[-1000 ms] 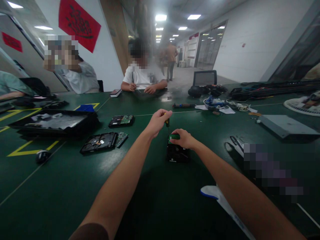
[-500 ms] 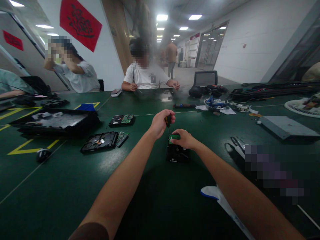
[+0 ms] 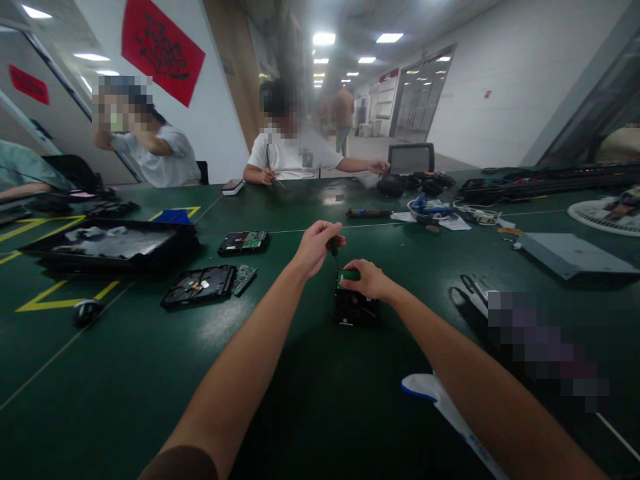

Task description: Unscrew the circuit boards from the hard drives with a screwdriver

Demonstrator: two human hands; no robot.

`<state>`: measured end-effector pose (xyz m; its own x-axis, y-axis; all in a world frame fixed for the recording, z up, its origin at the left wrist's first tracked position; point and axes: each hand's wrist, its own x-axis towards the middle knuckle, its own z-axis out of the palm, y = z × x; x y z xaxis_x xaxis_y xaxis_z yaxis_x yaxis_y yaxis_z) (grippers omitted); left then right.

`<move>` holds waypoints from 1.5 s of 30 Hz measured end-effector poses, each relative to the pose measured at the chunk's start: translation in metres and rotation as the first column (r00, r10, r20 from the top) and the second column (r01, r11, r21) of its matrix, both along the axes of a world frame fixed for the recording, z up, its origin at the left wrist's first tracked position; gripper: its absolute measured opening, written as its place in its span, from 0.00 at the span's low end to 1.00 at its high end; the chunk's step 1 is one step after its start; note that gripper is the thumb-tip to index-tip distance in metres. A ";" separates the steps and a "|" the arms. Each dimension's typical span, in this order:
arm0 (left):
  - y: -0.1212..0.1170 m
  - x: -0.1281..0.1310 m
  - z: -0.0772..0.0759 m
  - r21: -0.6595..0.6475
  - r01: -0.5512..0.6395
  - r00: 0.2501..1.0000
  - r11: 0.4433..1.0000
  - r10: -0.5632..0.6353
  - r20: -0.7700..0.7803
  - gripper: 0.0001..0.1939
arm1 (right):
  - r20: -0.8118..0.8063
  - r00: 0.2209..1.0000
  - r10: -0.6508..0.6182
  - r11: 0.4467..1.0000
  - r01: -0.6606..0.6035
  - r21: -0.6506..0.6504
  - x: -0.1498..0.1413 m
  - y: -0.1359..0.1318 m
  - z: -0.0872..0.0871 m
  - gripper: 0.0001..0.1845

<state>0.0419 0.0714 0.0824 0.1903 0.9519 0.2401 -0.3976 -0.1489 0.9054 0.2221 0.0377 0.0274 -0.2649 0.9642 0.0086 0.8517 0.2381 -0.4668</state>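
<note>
Head view: my left hand [image 3: 317,248] pinches the driver [image 3: 335,249], best held upright; my right hand [image 3: 370,278] pinches the board [image 3: 349,275] on the drive [image 3: 354,311].

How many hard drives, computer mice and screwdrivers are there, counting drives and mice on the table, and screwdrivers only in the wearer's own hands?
Hard drives: 3 (near drive, left drive, far drive)
Computer mouse: 1
Screwdriver in the left hand: 1
Total: 5
</note>
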 end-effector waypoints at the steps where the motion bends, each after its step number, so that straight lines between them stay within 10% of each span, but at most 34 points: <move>1: 0.001 -0.003 0.002 0.017 0.008 0.999 1.000 -0.007 -0.037 0.18 | -0.001 1.000 0.000 1.000 0.000 -0.004 0.000 0.000 0.001 0.25; 8: -0.002 -0.013 0.013 0.061 0.058 0.982 0.996 -0.046 -0.185 0.10 | -0.010 1.000 -0.002 1.000 0.002 0.009 0.000 -0.001 0.000 0.23; 18: -0.007 0.016 0.001 0.009 0.015 0.994 1.000 -0.016 0.104 0.10 | 0.005 1.000 -0.003 1.000 0.003 0.002 0.000 0.000 0.001 0.25; 26: -0.005 -0.004 0.014 0.129 -0.049 0.961 0.990 0.082 -0.264 0.08 | 0.005 1.000 0.003 1.000 -0.003 0.007 -0.001 0.000 0.001 0.24; 34: -0.004 0.007 0.007 -0.059 -0.008 1.000 0.998 0.008 0.006 0.10 | 0.004 1.000 0.014 0.999 -0.014 0.042 0.000 0.001 -0.002 0.23; 45: -0.002 0.006 0.002 0.047 -0.063 0.995 0.997 0.066 -0.069 0.17 | -0.011 1.000 0.003 1.000 -0.002 0.027 0.000 0.002 -0.004 0.24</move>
<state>0.0474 0.0698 0.0840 0.1470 0.9514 0.2707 -0.3216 -0.2128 0.9227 0.2224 0.0393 0.0234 -0.2671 0.9629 0.0377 0.8460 0.2530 -0.4693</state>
